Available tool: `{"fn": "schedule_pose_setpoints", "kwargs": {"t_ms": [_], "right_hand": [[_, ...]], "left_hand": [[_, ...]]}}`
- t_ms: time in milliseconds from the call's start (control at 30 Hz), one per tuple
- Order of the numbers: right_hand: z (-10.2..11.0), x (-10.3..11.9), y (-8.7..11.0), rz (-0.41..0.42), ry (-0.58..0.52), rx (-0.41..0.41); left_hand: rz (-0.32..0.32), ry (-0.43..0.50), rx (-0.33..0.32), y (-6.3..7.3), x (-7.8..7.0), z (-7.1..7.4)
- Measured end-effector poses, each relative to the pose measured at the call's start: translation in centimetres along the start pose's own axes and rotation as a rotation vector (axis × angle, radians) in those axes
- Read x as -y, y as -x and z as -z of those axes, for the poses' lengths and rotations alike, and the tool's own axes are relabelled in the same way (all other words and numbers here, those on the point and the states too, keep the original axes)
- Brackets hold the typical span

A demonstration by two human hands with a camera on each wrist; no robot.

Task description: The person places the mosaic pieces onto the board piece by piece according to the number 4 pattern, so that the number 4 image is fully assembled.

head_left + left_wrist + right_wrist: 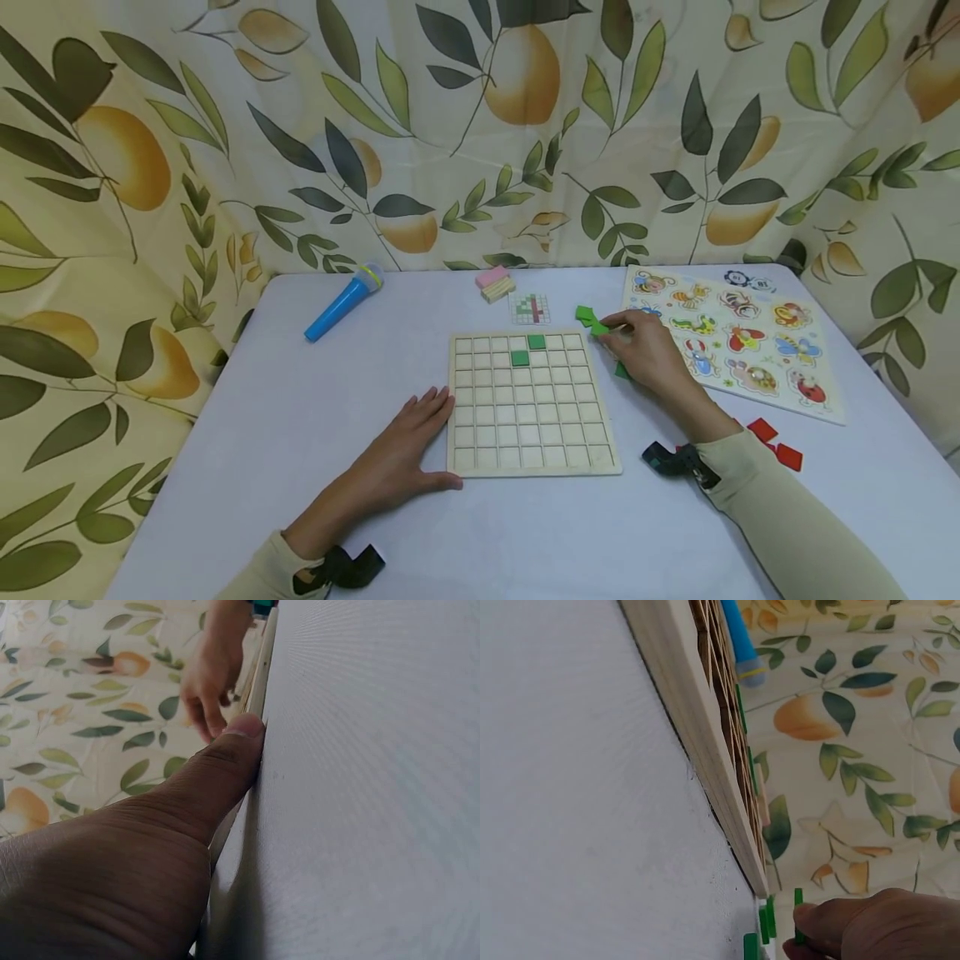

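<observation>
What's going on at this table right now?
A person's right hand is pinching a green tile beside the far right corner of a wooden grid board, next to some loose green tiles. The left hand rests against the board's left edge. Two green squares sit in the grid's two farthest rows, with a small pattern card just beyond. Red tiles lie near the right sleeve.

A blue toy mic (337, 308) lies aslant at the far left of the white bench (570, 533), its grey head towards a cloth (517, 192) printed with oranges and green leaves. On the right lies an insect board (742, 346), its colourful pictures including a ladybird and a caterpillar.
</observation>
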State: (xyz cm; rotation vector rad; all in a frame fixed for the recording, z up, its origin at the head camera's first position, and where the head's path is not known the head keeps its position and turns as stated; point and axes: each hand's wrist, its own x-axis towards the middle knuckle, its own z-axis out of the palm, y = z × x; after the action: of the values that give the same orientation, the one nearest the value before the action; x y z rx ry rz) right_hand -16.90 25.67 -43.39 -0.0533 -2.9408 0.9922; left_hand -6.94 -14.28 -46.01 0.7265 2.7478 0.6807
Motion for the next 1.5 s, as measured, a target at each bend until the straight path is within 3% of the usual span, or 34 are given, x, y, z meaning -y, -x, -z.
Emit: {"fn": "schedule_pose_setpoints", "kwargs": {"t_ms": [200,400,667,1100,1500], "right_hand": [[0.1,0.8,0.3,0.035,-0.002,0.022],[0.1,2.2,0.9,0.119,0.012,0.04],[-0.4,4.8,2.1,0.196,0.031,0.15],[-3.0,9.4,2.6,0.505,0.117,0.265],[-5.1,10.9,2.3,0.54,0.195,0.322]], "left_hand": [[0.004,-0.007,0.0,-0.1,0.1,-0.4],[0.005,0.016,0.005,-0.2,0.2,-0.2],[0.008,0.024,0.01,-0.2,0.1,-0.1],[0.011,0.015,0.013,0.1,0.2,0.2],[0.005,0.006,0.024,0.1,0.2,0.1]]}}
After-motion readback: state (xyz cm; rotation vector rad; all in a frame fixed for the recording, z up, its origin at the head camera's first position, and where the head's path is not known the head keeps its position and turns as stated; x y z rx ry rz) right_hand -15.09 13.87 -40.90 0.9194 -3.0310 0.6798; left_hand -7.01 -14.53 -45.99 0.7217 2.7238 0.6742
